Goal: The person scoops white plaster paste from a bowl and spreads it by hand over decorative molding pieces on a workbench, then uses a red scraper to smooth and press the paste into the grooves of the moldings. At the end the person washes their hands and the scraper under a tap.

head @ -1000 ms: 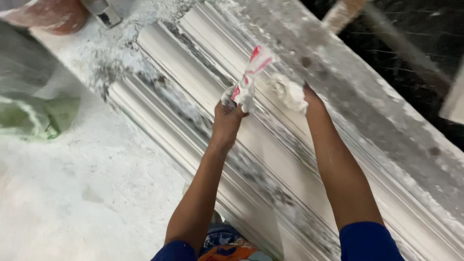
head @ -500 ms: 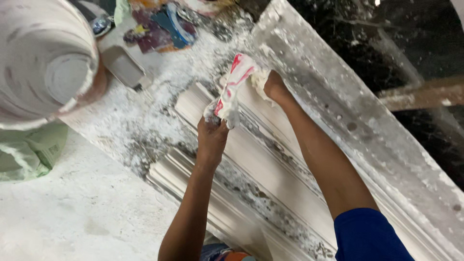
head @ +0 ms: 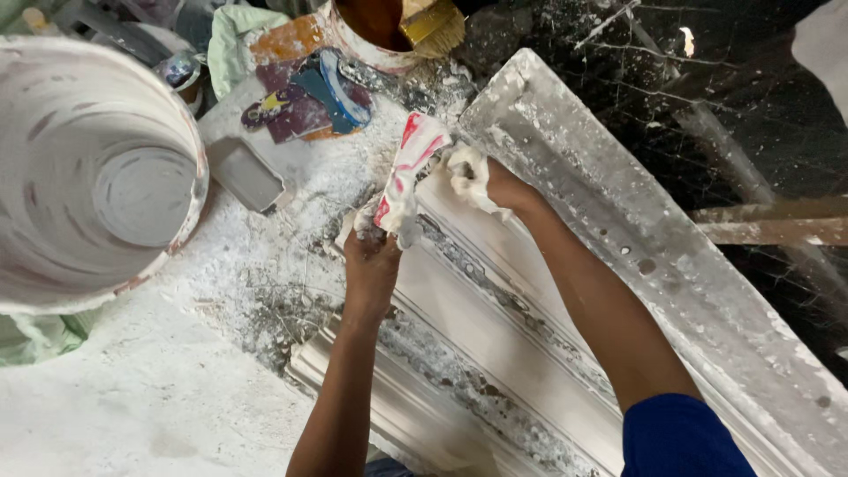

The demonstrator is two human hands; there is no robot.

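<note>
We see the left hand [head: 371, 265] closed around a red-and-white plastic bag [head: 405, 177], its fingers wrapped tight at the lower end of the bag, right over the near end of the long white plaster moulding [head: 477, 318]. The right hand [head: 490, 181] sits just beside the bag, on the upper end of the moulding, its fingers curled into a lump of wet white plaster [head: 464, 172] and coated with it. The moulding lies against a long plaster-crusted trough mould [head: 654, 238] on its far side. Off the moulding's near side stands a big white bucket [head: 88, 177], and between bucket and moulding lies a small grey scraper [head: 243, 172] on the powder-strewn counter [head: 132, 397]. Beyond the moulding's end we see a paint-smeared rag [head: 309, 88] and a pot [head: 371, 31] with a brush [head: 433, 22] resting in it.
</note>
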